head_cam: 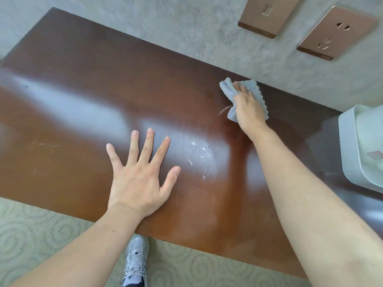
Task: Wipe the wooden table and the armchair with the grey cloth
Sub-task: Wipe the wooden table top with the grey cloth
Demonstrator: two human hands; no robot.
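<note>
The right hand [249,108] presses the soft, limp grey cloth [228,89] flat, fingers gripping its bunched middle. The left hand [138,179] lies open, bracing on the glossy bench [83,83].

Two rose-gold wall plates sit on the grey textured wall [186,32]: a light switch [269,14] to the left and a power socket [336,32] just beside it on the right, both above the far edge of the furniture. At the right edge a white plastic container [360,146] is partly cut off by the frame. Below, a pale green carpet [41,230] with a swirl pattern covers the floor, and a grey-and-white sneaker [135,259] stands on it.
</note>
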